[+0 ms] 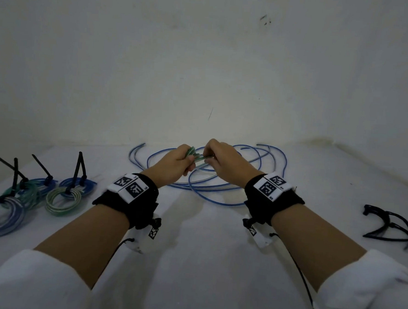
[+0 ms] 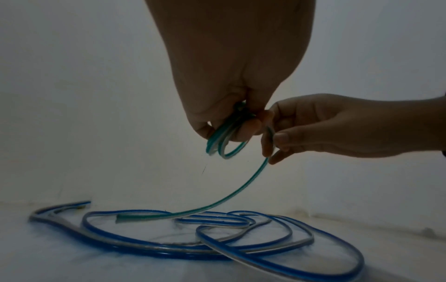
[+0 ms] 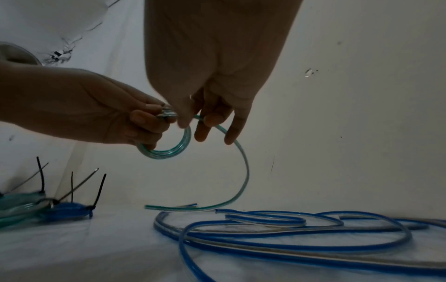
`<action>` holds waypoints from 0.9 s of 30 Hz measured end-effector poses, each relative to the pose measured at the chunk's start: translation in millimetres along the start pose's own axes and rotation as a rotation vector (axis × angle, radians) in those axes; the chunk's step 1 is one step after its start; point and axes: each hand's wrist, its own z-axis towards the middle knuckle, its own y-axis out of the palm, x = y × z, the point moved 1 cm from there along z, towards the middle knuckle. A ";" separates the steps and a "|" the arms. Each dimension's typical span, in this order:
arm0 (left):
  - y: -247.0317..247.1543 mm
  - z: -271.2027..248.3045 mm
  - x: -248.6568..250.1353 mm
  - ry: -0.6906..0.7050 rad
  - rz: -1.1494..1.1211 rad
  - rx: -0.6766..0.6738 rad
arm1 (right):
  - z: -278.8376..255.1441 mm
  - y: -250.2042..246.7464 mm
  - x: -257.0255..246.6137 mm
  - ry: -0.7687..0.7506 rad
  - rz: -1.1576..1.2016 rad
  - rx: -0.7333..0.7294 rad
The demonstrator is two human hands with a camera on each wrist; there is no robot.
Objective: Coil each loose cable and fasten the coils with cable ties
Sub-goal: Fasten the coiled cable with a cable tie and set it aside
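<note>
The left hand (image 3: 101, 114) pinches a small green cable coil (image 3: 169, 150) above the table; the right hand (image 3: 212, 106) guides the cable's free tail (image 3: 243, 177) between its fingers. Risk: a loosened pinch lets the springy turns unwind, or the tail snags the loose blue cables (image 3: 289, 230). The pinch point is hidden behind the fingers.

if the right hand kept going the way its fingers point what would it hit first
Most likely the left hand: the right hand points leftward at it, both holding the green cable. They look nearly touching at the small coil, though depth is hard to judge.
</note>
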 end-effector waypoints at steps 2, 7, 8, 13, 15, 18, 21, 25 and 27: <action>1.6 -2.0 2.2 -0.023 -0.060 -0.038 | 1.0 -0.1 -1.8 -0.004 -0.019 0.029; -3.7 -2.6 -1.6 -0.008 -0.108 -0.002 | -1.1 -0.4 0.0 -0.032 -0.049 0.114; -5.8 -2.6 -2.0 -0.008 -0.114 0.015 | -1.6 -1.1 2.0 -0.025 -0.059 0.126; -3.6 -4.9 3.7 -0.039 -0.109 -0.065 | -0.1 -0.2 -4.1 -0.073 -0.064 0.153; -2.5 -5.1 4.9 -0.032 -0.168 -0.043 | 0.0 1.0 -4.7 -0.088 -0.079 0.167; -4.7 -5.2 4.7 -0.024 -0.252 -0.002 | -1.2 2.1 2.5 -0.031 -0.107 0.162; -9.5 -4.6 3.7 -0.023 -0.329 0.042 | -3.3 2.2 13.8 0.089 -0.088 0.166; -17.0 -2.2 4.7 -0.039 -0.541 0.183 | -7.6 1.5 22.6 0.324 -0.005 0.114; -15.0 -1.7 9.8 -0.015 -0.632 0.156 | -9.4 3.5 18.8 0.362 0.027 0.032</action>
